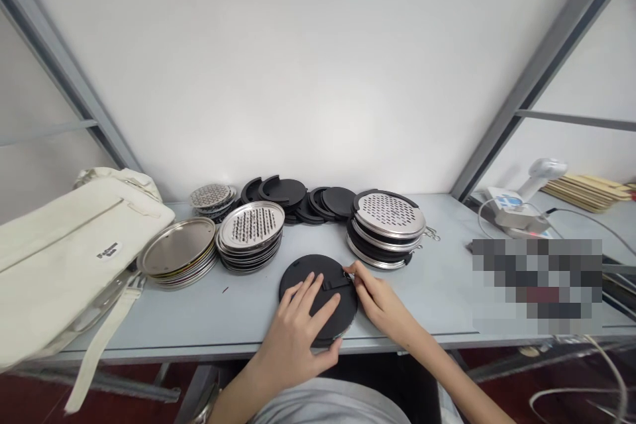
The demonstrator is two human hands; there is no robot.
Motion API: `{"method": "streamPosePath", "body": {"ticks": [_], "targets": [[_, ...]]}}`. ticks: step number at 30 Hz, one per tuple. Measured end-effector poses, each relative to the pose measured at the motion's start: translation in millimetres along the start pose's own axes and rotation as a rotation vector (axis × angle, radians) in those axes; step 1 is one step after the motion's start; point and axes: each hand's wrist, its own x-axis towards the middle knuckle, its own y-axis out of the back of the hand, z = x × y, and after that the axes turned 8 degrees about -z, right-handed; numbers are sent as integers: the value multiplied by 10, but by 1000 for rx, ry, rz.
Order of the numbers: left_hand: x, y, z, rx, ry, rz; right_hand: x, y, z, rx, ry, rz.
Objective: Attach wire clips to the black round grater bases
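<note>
A black round disc (311, 271) lies on the grey table near its front edge, and a silvery rim shows at its lower right. My left hand (298, 328) rests on it with fingers stretched and spread; the thumb touches the front rim. At the disc's upper right edge, beside a raised black tab (336, 281), my right hand (372, 295) pinches a small metal wire loop (349, 274) between thumb and forefinger. Behind it stands a stack of grater discs with black rims (387, 212), with wire loops (431, 233) sticking out at the right.
Left of me are stacked metal grater plates (251, 225), plain metal plates (179, 248) and small grater plates (211, 195). Black rings and discs (338, 202) lie along the wall. A cream bag (84, 245) covers the left end. A white scanner (541, 172) stands at the right.
</note>
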Motion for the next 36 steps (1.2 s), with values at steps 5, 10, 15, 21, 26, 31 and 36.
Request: {"method": "streamPosePath", "body": {"ticks": [5, 10, 15, 21, 26, 31, 36], "targets": [[6, 8, 11, 7, -3, 14, 14, 66, 31, 50, 70, -55], [9, -1, 17, -4, 0, 7, -1, 90, -9, 60, 47, -56], [-2, -3, 15, -20, 4, -1, -17, 83, 5, 59, -21, -54], [-3, -6, 7, -22, 3, -11, 24, 75, 67, 55, 58, -37], [15, 17, 12, -28, -6, -9, 41, 93, 86, 97, 67, -71], [16, 32, 18, -59, 3, -29, 21, 85, 137, 143, 46, -94], [11, 19, 18, -77, 11, -29, 28, 60, 175, 209, 19, -88]]}}
